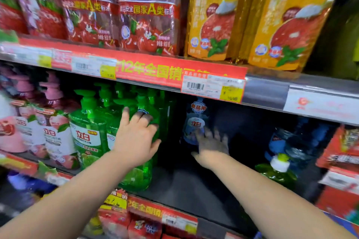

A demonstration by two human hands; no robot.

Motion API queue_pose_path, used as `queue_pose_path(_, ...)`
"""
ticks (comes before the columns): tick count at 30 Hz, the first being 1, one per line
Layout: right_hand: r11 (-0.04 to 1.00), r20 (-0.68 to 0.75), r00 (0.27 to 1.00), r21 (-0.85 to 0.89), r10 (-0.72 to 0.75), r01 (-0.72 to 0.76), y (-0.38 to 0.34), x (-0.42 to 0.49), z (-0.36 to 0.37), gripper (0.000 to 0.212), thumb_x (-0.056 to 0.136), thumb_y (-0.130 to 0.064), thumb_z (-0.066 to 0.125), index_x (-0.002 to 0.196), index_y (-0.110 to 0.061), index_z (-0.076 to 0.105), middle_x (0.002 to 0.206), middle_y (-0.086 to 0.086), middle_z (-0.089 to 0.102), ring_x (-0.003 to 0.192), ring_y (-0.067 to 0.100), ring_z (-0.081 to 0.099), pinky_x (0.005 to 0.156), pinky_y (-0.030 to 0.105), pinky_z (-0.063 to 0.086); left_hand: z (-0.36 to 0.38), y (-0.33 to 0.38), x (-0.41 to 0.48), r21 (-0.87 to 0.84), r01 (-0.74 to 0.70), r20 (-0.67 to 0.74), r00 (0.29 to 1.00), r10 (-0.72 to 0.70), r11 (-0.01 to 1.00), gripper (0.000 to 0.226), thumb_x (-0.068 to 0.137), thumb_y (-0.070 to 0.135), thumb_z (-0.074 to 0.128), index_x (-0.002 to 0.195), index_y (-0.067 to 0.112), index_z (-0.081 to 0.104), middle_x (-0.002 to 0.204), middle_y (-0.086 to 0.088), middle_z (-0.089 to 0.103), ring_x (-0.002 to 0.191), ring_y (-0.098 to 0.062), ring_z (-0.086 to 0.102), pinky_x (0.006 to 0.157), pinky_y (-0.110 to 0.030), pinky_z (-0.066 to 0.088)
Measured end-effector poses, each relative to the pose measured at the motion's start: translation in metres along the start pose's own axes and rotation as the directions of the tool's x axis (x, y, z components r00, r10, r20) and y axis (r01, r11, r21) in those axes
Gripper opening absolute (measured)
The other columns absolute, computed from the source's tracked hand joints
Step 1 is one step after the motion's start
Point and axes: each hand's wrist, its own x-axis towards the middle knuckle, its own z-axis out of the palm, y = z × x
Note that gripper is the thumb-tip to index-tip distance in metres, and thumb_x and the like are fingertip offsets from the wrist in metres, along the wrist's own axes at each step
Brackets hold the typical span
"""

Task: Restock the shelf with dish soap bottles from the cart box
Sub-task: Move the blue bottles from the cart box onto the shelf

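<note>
Left hand (136, 137) flat on green bottle (139, 170); dark gap beside.

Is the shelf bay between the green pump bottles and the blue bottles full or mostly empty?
Mostly empty: bare dark shelf floor shows beside the green pump bottles, with one blue-labelled bottle standing far back.

Two hands, the left hand (136, 137) and the right hand (210, 146), are seen at the middle shelf (194, 186). Two red refill pouches (147, 15) can be read clearly above, beside two orange refill pouches (213, 15). At least three green pump bottles (87, 128) and two pink pump bottles (54, 122) are counted; further rows behind are blurred.
</note>
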Motion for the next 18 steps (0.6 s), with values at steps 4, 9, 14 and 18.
queue_pose_path(4,0.995,-0.028,0.995,0.025,-0.100,0.101,-0.009,-0.031,-0.013,0.076,0.089,-0.047,0.053,0.150,-0.026,0.013,0.161,0.002,0.007,0.148,0.034,0.002,0.116,0.056,0.005,-0.021,0.000,-0.032,-0.076,0.024,-0.069,0.997,-0.029,0.997,0.038,0.050,0.028,0.087,0.080,0.010,0.074,0.089,-0.014,0.069,0.083,-0.036,0.067,0.074,-0.047,0.054)
queue_pose_path(9,0.979,-0.007,0.979,0.016,-0.203,0.203,-0.033,-0.076,-0.026,0.078,0.089,-0.048,0.051,0.151,-0.025,0.009,0.160,0.003,0.011,0.146,0.033,0.010,0.115,0.057,0.011,-0.027,-0.022,-0.091,-0.059,0.100,0.107,0.990,-0.093,0.993,0.042,0.070,0.035,0.073,0.103,0.011,0.066,0.101,-0.012,0.062,0.094,-0.034,0.061,0.078,-0.041,0.049)
queue_pose_path(14,0.955,0.009,0.955,0.029,-0.295,0.295,-0.088,-0.126,-0.032,0.074,0.091,-0.047,0.048,0.151,-0.025,0.010,0.160,0.000,0.012,0.148,0.030,0.008,0.116,0.056,0.010,-0.027,-0.070,-0.164,0.019,0.268,0.308,0.915,-0.261,0.963,0.053,0.087,0.051,0.046,0.129,0.020,0.047,0.131,-0.005,0.045,0.120,-0.026,0.045,0.095,-0.037,0.041)
queue_pose_path(18,0.918,-0.008,0.919,0.033,-0.395,0.395,-0.166,-0.168,-0.035,0.073,0.090,-0.048,0.049,0.150,-0.026,0.014,0.158,-0.001,0.017,0.147,0.028,0.011,0.116,0.055,0.013,-0.051,-0.119,-0.245,0.071,0.357,0.343,0.868,-0.358,0.932,0.048,0.085,0.050,0.048,0.123,0.021,0.050,0.125,-0.003,0.048,0.116,-0.026,0.049,0.090,-0.036,0.043)
